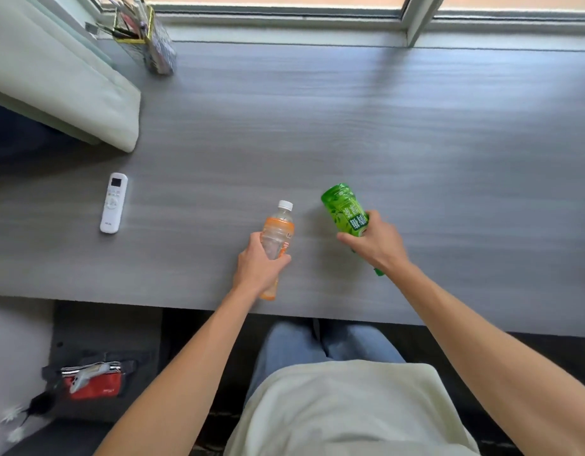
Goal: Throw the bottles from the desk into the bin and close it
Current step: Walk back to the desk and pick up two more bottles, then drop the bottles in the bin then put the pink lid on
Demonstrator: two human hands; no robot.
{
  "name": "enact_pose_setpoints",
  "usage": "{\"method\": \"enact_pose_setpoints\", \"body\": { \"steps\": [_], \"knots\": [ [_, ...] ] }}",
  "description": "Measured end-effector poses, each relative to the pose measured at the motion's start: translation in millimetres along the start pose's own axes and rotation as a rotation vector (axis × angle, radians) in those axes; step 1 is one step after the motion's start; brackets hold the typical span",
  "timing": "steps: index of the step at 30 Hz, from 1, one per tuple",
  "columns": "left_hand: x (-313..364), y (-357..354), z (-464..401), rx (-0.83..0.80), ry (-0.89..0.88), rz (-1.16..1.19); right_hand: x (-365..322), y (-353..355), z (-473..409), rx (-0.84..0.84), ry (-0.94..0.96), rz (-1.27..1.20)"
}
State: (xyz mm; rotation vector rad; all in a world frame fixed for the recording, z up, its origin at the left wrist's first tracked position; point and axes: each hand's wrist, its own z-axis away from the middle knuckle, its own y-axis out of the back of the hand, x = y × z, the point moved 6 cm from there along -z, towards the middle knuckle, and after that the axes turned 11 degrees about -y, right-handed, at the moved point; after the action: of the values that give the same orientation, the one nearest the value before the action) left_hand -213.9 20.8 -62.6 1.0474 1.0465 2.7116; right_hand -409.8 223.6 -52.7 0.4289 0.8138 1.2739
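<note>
Head view looks pretty much straight down at a grey wood-grain counter with a person's two bare arms reaching out over it. The left hand is wrapped around the lower body of a clear bottle with an orange label, white cap pointing away from the person; its bottom end pokes out under the wrist, close to the near edge of the counter. The right hand is gripping a green bottle around its middle, and this one is turned the other way, its base pointing away from the person and a bit of green showing behind the wrist. Can't really tell whether either bottle is lifted clear of the surface or touching it. The two bottles sit near each other, roughly centre of the counter's front half, not touching. Well off to the left lies a white remote control, flat on the counter. A mesh pen holder full of pens stands at the far left corner by the window sill, and a pale green cushion overlaps the left end of the counter.
</note>
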Motion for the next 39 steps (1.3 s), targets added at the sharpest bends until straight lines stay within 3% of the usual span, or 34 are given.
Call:
{"method": "enact_pose_setpoints", "body": {
  "steps": [10, 16, 22, 28, 34, 39],
  "knots": [
    [-43, 5, 36, -0.316, -0.143, -0.264, 120, -7, 87, 0.035, -0.210, -0.225],
    [-36, -24, 42, -0.597, -0.278, -0.452, 211, -71, 185, 0.077, -0.519, -0.470],
    [23, -97, 62, -0.857, -0.506, -0.682, 296, -167, 303, 0.079, -0.964, -0.780],
    [99, -207, 114, -1.044, -0.747, -0.839, 324, -255, 395, 0.071, -1.258, -1.086],
    [141, -302, 176, -1.120, -0.837, -0.902, 348, -295, 436, 0.010, -1.370, -1.379],
    [144, -348, 197, -1.086, -0.850, -1.040, 404, -291, 436, 0.051, -1.330, -1.534]
  ]
}}
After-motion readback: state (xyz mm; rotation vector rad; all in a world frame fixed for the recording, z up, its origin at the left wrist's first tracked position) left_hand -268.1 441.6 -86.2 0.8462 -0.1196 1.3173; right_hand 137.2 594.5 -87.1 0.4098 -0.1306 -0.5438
